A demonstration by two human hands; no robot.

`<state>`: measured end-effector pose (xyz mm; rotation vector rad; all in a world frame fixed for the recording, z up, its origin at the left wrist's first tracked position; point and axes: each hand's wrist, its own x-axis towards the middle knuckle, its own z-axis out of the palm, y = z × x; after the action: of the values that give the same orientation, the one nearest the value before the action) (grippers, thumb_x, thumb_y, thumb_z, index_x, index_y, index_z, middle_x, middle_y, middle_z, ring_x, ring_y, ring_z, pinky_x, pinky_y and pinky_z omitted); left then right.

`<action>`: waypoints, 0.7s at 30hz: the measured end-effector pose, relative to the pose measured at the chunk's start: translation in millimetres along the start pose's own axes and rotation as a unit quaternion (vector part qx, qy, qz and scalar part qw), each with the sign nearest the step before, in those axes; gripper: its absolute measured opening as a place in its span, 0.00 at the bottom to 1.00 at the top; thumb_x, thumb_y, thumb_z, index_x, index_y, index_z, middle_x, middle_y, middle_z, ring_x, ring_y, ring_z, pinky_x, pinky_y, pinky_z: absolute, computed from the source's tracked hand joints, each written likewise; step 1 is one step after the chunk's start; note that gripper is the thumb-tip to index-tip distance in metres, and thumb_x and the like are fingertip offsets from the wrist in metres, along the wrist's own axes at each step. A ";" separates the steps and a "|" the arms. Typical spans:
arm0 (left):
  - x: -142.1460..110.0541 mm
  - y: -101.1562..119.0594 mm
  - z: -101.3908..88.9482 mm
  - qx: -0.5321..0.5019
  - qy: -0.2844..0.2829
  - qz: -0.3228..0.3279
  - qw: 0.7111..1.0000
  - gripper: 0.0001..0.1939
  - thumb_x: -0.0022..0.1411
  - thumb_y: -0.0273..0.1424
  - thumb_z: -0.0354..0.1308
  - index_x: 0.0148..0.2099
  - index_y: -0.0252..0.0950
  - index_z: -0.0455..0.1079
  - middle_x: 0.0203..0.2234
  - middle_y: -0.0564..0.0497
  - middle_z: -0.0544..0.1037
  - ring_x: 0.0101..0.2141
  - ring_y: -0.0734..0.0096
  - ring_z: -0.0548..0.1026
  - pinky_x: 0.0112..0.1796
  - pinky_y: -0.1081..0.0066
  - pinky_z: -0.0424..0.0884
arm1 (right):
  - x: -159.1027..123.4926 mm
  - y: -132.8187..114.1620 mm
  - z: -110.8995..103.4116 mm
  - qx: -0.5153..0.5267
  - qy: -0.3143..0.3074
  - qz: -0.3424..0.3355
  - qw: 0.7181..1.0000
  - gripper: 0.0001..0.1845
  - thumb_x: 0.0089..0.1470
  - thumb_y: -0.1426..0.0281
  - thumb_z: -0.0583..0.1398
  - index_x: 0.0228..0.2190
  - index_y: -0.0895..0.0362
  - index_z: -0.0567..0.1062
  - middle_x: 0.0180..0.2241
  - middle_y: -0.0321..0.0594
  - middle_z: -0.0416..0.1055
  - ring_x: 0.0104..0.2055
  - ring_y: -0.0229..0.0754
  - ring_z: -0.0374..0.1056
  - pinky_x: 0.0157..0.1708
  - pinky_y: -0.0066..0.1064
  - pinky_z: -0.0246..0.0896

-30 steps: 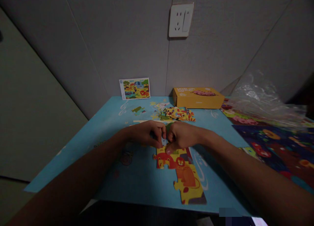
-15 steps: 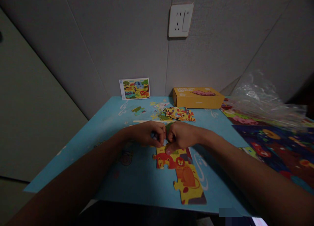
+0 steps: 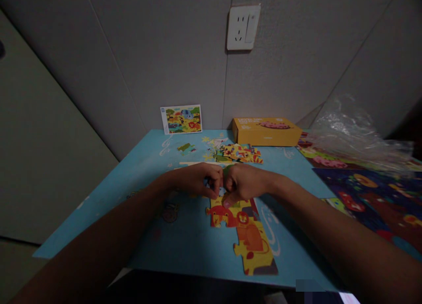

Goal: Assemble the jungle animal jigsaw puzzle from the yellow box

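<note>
Partly joined jigsaw puzzle pieces [image 3: 252,238] with yellow ground and red-maned lions lie on the blue table. Their far part is covered by my hands. My left hand [image 3: 202,178] is closed, its fingers curled down and its thumb tip at the puzzle's upper edge. Knuckle to knuckle with it, my right hand [image 3: 245,181] is also closed, its thumb pressed on the yellow pieces. Both grip puzzle pieces where the sections meet, though the fingers mostly hide that spot. Behind the hands sits a pile of loose puzzle pieces [image 3: 242,153].
A picture card [image 3: 183,119] leans on the wall at the back. To its right stands a yellow puzzle box [image 3: 267,132]. Clear plastic wrap [image 3: 356,137] and a dark picture sheet [image 3: 372,203] lie at the right. One green piece [image 3: 185,148] rests apart, back left.
</note>
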<state>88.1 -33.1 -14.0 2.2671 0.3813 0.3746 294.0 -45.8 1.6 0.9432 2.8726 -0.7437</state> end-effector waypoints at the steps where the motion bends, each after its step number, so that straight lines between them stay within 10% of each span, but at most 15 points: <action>1: 0.0 0.0 0.0 -0.003 0.000 0.000 1.000 0.11 0.56 0.37 0.66 0.30 0.34 0.76 0.32 0.48 0.73 0.34 0.71 0.69 0.40 0.69 0.67 | 0.1 -0.1 0.0 0.000 0.000 0.000 1.000 0.22 0.45 0.57 0.66 0.12 0.58 0.69 0.11 0.27 0.53 0.17 0.30 0.47 0.22 0.28 0.40; 21: 0.0 -8.3 1.0 -0.006 0.017 0.007 1.000 0.06 0.54 0.27 0.66 0.28 0.33 0.72 0.29 0.50 0.73 0.33 0.72 0.71 0.38 0.72 0.67 | -10.7 -3.5 -6.4 0.116 -0.039 -0.033 0.992 0.17 0.50 0.65 0.64 0.16 0.60 0.69 0.14 0.28 0.57 0.18 0.29 0.50 0.21 0.26 0.45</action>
<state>87.2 -28.4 -20.8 2.2540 0.3804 0.4222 301.5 -51.3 10.5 0.8212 2.8053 -1.1155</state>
